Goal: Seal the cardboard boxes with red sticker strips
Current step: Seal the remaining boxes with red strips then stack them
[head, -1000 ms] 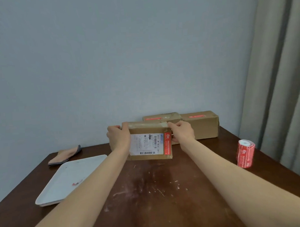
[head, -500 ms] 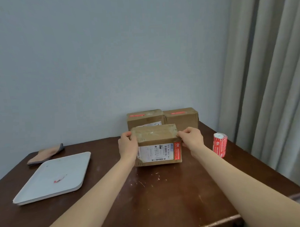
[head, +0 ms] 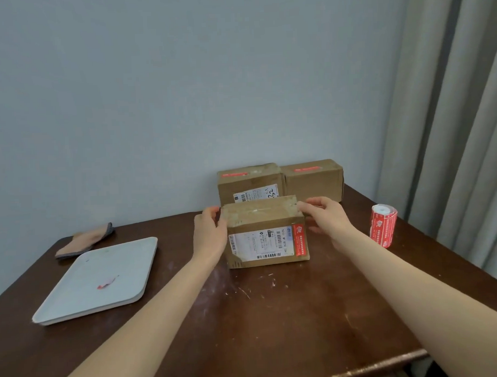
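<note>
- Both grips are holding the cardboard box (head: 264, 233) on the table (head: 274, 322): left hand (head: 211, 236) clasping its left side, right hand (head: 326, 218) pinching its top-right corner.
- Uneven pushing could be twisting it, wrinkling the red strip (head: 299, 240).

Both bare forearms outstretched, left hand (head: 210, 234) and right hand (head: 324, 216) each in a curled-finger grip, palms inward.
</note>
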Demonstrator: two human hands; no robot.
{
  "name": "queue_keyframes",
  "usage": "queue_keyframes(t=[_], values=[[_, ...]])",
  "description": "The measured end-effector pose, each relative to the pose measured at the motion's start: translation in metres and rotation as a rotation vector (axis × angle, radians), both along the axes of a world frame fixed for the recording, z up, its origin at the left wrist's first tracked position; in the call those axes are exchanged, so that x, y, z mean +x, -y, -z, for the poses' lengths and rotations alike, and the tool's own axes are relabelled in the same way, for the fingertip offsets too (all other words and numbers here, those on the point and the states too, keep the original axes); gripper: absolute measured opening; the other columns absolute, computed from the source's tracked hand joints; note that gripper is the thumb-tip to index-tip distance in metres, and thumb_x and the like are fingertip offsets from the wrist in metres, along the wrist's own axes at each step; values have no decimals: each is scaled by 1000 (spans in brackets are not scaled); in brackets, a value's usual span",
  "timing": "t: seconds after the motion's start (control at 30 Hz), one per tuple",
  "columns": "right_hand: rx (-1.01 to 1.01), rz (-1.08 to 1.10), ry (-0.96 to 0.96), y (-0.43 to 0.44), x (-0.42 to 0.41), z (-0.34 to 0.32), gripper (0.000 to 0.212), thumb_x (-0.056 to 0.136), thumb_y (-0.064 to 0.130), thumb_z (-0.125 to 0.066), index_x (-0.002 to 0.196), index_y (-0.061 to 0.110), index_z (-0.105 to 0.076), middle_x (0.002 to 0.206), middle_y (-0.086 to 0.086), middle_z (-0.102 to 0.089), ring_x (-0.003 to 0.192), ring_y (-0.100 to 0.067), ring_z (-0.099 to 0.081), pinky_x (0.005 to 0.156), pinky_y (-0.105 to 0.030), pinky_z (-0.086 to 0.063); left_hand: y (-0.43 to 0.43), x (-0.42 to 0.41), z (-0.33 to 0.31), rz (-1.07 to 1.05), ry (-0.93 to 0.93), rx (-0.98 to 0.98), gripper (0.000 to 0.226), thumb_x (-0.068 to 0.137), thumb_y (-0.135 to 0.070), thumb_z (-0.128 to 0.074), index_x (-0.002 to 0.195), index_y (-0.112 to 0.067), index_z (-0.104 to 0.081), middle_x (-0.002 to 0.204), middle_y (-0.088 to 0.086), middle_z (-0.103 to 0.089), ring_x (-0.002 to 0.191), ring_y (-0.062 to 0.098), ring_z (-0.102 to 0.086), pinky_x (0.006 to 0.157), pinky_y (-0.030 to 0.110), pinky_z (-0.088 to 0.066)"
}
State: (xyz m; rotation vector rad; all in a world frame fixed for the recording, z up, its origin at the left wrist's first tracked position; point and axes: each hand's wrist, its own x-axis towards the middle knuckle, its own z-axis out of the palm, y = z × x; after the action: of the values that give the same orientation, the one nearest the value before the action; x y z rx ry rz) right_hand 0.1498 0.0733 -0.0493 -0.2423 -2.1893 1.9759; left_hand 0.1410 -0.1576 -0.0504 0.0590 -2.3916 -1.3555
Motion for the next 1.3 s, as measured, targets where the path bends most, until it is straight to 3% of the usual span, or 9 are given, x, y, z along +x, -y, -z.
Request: queue_keyframes(t=[0.1,0.23,0.37,0.57,0.8,0.9,1.0,1.1,1.3], values=[[15,-222,61,-13,4,3,83,79,42,-73,149,20,-32,149,-5,-40,132,-23,-43,108,-43,-39,0,7,-3,42,-144,-252,41,93,-22,-52,133,-22,-47,132,-2,-43,118,14,-48,88,24,-37],[241,-397,156,-20,2,12,107,76,26,-80,156,21,-9,161,-4,-17,145,-21,-25,115,-37,-23,-8,7,-10,254,-164,-486,60,81,-28,-64,137,-31,-42,140,-6,-38,128,15,-38,101,30,-35],[254,-436,182,-19,-2,20,109,76,11,-79,156,19,-7,161,-7,-18,144,-22,-27,118,-39,-22,-4,-13,-20,358,63,-681,81,76,-51,-69,145,-41,-26,156,1,-20,143,22,-22,114,46,-26],[100,-432,99,-14,-11,15,100,75,20,-81,154,23,-21,153,1,-36,133,-17,-45,114,-41,-34,-16,-40,-42,427,226,-974,106,66,-69,-66,149,-42,-5,160,4,-5,147,22,1,116,55,-11],[185,-401,39,-6,-16,13,66,83,26,-75,142,14,-47,124,-3,-65,117,-14,-57,110,-34,-38,-33,-56,-44,545,395,-985,107,65,-58,-75,147,-46,-8,155,3,-16,140,28,-24,112,49,-27],[226,-371,-3,-1,-15,13,51,83,23,-74,131,16,-57,112,1,-64,103,-11,-60,88,-22,-46,-34,-53,-44,550,346,-819,97,64,-50,-79,144,-45,-24,149,2,-29,135,24,-33,109,40,-33],[206,-366,-23,-3,-15,18,44,82,23,-76,123,21,-60,112,0,-64,105,-15,-62,86,-22,-48,-27,-47,-53,580,371,-472,78,70,-40,-80,136,-46,-38,130,-3,-55,106,11,-62,86,27,-50],[101,-314,-41,-10,-18,16,36,81,29,-76,114,25,-63,110,5,-65,108,-11,-58,86,-19,-41,-12,-44,-63,577,398,-153,79,60,-42,-83,130,-39,-47,105,1,-69,86,18,-72,76,35,-58],[-147,-307,80,-8,-19,8,72,71,58,-74,135,35,-51,131,4,-55,118,-25,-54,97,-43,-44,-1,-32,-53,547,439,199,76,63,-37,-79,132,-23,-48,98,6,-74,88,24,-71,78,40,-55]])
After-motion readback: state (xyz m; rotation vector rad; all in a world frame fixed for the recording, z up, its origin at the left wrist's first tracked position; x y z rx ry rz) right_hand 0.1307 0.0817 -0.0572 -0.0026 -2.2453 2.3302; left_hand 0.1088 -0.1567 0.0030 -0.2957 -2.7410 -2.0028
